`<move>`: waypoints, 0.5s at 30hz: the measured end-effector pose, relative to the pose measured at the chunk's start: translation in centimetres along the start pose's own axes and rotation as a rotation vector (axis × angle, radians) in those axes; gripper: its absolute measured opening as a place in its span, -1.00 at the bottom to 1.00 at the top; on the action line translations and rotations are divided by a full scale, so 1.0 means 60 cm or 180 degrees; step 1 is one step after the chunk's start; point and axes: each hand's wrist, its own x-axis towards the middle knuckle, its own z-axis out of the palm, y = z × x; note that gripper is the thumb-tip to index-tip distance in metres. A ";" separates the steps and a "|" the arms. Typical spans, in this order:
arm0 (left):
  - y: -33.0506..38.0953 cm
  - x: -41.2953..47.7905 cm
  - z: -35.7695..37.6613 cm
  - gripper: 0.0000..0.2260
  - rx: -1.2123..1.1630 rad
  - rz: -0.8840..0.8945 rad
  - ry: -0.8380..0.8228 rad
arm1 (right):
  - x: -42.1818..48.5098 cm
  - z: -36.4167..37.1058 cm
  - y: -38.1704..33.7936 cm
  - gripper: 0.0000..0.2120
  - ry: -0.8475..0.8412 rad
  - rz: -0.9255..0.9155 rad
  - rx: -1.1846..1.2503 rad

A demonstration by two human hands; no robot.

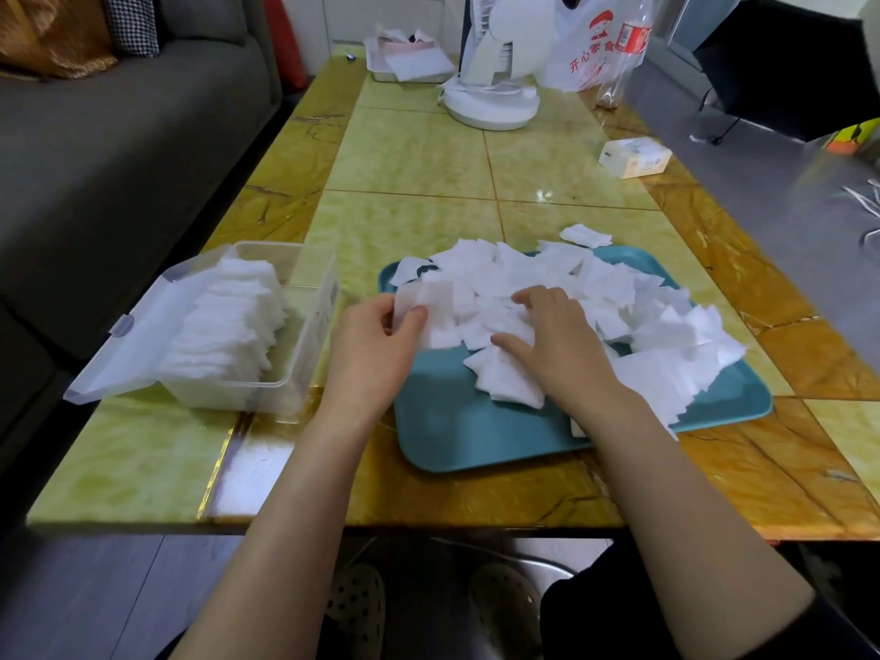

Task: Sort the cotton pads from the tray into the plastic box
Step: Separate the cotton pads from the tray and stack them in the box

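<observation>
A: Hands?
B: Left hand (pixel 376 345) pinches a few pads (pixel 431 297). Right hand (pixel 559 347) lies loose on the pile (pixel 614 283), gripping nothing.
A: Risk?
B: The pile overhangs the tray (pixel 476 435) at right, so raking could spill it. The thin stack may fan out before it reaches the box (pixel 266 390).

At the table's (pixel 409 154) far edge stands a white fan (pixel 495 64), a printed plastic bag (pixel 590 45) just beside it towards the far right corner. A small white carton (pixel 634 157) lies near the right edge. A grey sofa (pixel 119 150) runs along the left side.
</observation>
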 end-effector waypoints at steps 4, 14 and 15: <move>0.000 -0.001 0.000 -0.73 0.0046 -0.0024 -0.0025 | -0.003 0.006 0.002 -0.48 -0.0328 -0.0029 -0.0317; 0.002 -0.002 -0.004 -0.80 0.0113 -0.0034 0.0047 | 0.002 0.010 -0.016 -0.72 0.0407 -0.0241 0.0452; 0.002 -0.002 -0.003 -0.80 0.0108 -0.0036 0.0051 | 0.005 0.012 -0.016 -0.71 0.0520 -0.0275 0.0384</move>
